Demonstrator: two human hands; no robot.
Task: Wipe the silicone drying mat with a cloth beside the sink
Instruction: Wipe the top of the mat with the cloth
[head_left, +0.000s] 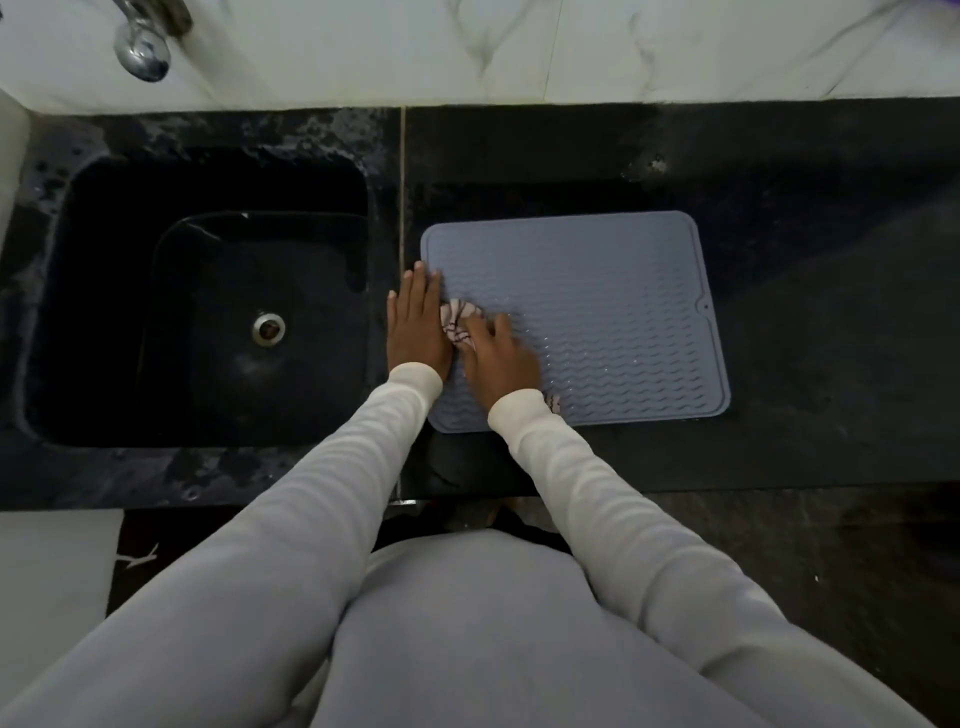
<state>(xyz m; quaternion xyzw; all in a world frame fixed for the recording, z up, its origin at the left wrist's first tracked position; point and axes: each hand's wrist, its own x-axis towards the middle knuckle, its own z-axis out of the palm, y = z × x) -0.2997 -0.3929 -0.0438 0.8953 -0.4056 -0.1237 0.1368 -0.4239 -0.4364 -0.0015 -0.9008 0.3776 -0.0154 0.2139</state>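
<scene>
One view only, head cam, looking down on black stone counter (779, 208). Grey-blue silicone drying mat (597, 312) lies flat on counter just right of sink (104, 312), long side running L-R, wavy ribs across it, small notch at right edge. Left hand (415, 322) flat, fingers straight and close together, pressing mat's left edge, partly over counter seam. Right hand (498, 361) just beside it on mat, fingers curled over bunched light patterned cloth (460, 322); cloth touches mat between both hands, a scrap shows by right cuff. Small droplets on ribs near right hand. Sink basin: dark, nothing in it but drain fitting (268, 327). Chrome tap (143, 49) above sink at marble-look wall. Both sleeves (597, 493) pale, long.
</scene>
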